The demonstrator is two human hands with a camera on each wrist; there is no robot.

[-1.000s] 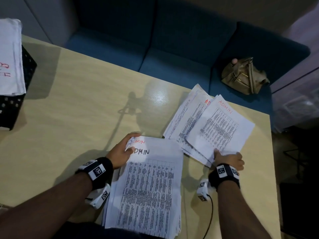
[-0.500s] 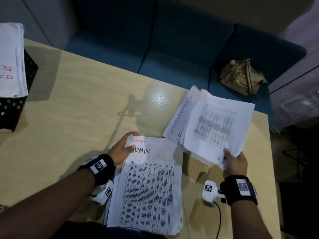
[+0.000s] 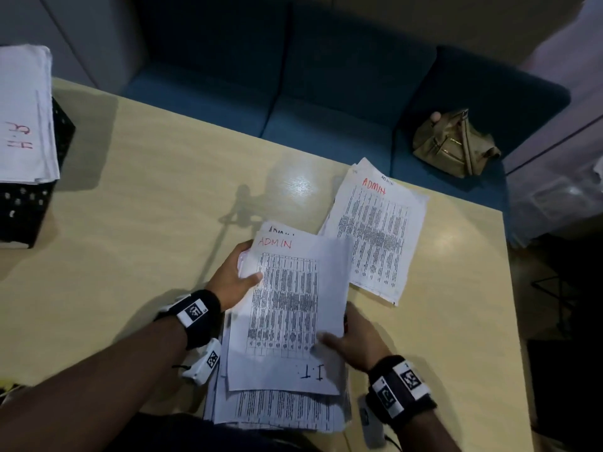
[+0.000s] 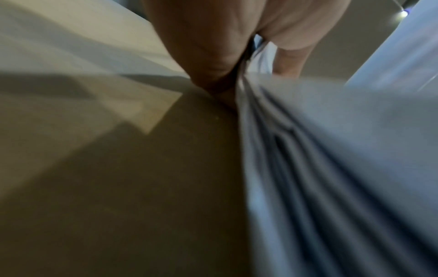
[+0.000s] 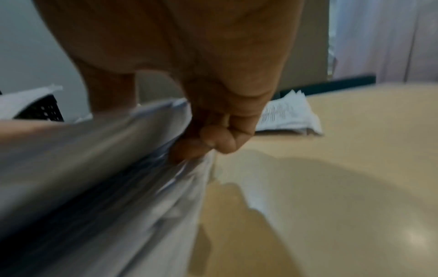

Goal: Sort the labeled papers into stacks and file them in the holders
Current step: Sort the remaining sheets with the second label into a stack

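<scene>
A paper stack (image 3: 277,406) is set at the bench's (image 3: 146,223) near edge; a smaller stack (image 3: 375,230) lies behind it to the right, a mesh holder (image 3: 26,207) far left, a sofa (image 3: 326,93) behind.

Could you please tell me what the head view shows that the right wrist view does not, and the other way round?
Only the head view shows the red ADMIN labels, the left hand gripping the near stack, the H.R papers and the bag on the sofa. Only the right wrist view shows the right hand's fingers curled under the sheets' edge. Both show the right hand, the far ADMIN pile, the black holder and the table.
</scene>
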